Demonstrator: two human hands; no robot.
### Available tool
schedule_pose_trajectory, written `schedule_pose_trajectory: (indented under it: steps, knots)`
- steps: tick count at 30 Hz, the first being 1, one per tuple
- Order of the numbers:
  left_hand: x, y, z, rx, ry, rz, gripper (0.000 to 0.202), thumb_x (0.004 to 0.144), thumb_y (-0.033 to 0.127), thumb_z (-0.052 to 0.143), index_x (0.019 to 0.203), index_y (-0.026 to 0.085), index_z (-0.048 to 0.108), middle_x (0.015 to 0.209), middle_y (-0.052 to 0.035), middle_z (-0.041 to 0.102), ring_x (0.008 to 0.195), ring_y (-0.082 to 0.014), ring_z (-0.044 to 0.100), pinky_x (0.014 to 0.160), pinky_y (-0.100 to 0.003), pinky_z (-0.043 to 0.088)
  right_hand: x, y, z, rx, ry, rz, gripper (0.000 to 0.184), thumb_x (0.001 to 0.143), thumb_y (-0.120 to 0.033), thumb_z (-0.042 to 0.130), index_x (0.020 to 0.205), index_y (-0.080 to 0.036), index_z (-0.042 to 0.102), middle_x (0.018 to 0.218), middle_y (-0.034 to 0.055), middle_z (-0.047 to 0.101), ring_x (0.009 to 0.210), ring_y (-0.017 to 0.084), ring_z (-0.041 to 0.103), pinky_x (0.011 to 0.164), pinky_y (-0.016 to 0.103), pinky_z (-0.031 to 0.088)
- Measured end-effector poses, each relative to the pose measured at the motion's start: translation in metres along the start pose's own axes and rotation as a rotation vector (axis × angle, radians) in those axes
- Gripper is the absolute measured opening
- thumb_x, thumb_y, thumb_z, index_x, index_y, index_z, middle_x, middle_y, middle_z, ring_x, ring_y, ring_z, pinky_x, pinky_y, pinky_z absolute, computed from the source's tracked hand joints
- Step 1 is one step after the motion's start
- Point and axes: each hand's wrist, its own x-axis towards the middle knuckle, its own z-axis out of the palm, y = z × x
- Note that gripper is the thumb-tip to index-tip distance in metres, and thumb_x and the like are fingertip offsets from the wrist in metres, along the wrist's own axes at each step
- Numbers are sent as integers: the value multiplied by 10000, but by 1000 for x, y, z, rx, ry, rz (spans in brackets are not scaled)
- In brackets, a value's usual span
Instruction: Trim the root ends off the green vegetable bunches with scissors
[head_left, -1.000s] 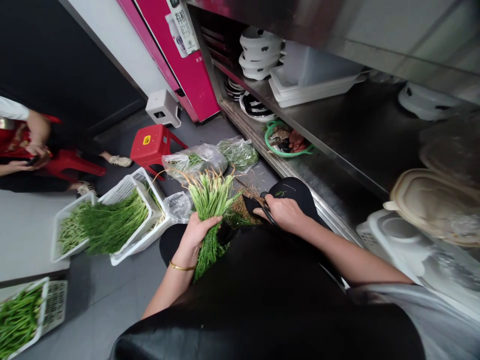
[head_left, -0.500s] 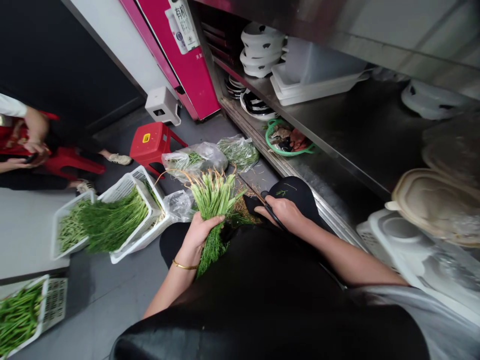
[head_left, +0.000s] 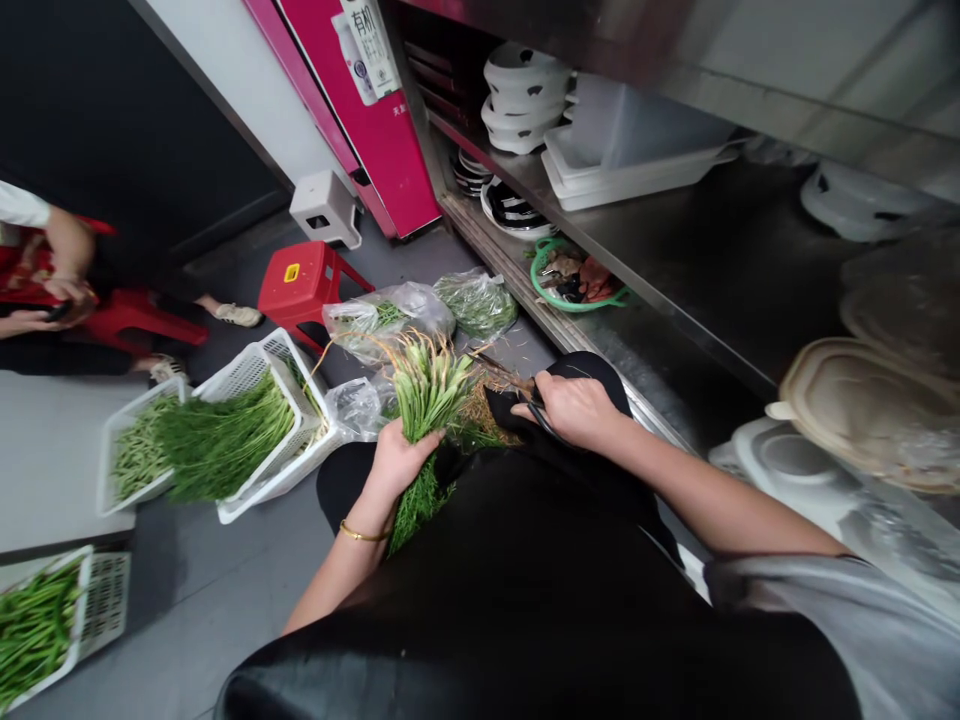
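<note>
One herb bunch [head_left: 429, 395] is clasped by left fingers [head_left: 429, 442], one scissors [head_left: 543, 423] by right fingers [head_left: 547, 390].

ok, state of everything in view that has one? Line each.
Left hand, closed around the bunch of greens
Bunch of greens, gripped, root ends up, stringy roots attached
Right hand, closed on the scissors
Scissors, held by the handles, blade gap unclear
Clear bag nearest the shelf, greens inside
Red stool, upright
White pots, stacked

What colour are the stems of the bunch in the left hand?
The stems are light green, paler than the leaves; the head view shows this best.
</note>
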Motion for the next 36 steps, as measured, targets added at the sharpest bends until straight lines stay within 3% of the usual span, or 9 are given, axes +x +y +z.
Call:
schedule_pose_trajectory:
  steps: [8, 14, 19, 26, 31, 36]
  knots:
    - [1, -7, 3, 19, 6, 30, 202, 660, 299, 652, 758, 123, 669, 751, -65, 721, 690, -209, 652, 677, -320, 529, 0, 6, 6, 4, -55, -34, 723, 861, -718, 149, 1000, -135, 553, 792, 158, 702, 796, 309, 690, 625, 328, 440]
    - [5, -8, 4, 9, 33, 10, 199, 655, 289, 643, 766, 125, 666, 786, -69, 724, 747, -221, 657, 720, -331, 530, -10, 15, 10, 89, -34, 28, 530, 912, -630, 273, 967, -181, 549, 829, 116, 711, 834, 269, 687, 609, 280, 396]
    - [6, -11, 3, 86, 77, -1, 178, 669, 287, 624, 746, 128, 646, 755, -63, 706, 721, -215, 645, 692, -318, 514, -28, 7, 8, 157, -132, -141, 393, 930, -543, 359, 956, -182, 512, 827, 90, 707, 804, 255, 690, 582, 277, 368]
    - [2, -15, 10, 285, 93, 25, 114, 684, 260, 625, 686, 147, 609, 649, -37, 646, 617, -182, 600, 603, -275, 467, -22, -17, 7, 161, -166, -178, 513, 910, -624, 317, 998, -161, 520, 906, 133, 706, 873, 281, 681, 643, 300, 404]
    - [0, -19, 9, 333, 110, 25, 84, 682, 229, 631, 703, 150, 607, 658, -39, 652, 623, -186, 600, 607, -275, 456, -23, -10, 13, 153, -118, -158, 496, 921, -615, 295, 919, -184, 541, 834, 107, 710, 832, 272, 686, 605, 282, 386]
    - [-1, -18, 10, 425, 123, 21, 76, 670, 222, 639, 681, 163, 592, 641, -48, 643, 623, -209, 607, 588, -282, 438, -29, -5, 5, 144, -140, -189, 513, 919, -620, 286, 937, -177, 543, 828, 110, 708, 829, 269, 686, 612, 285, 395]
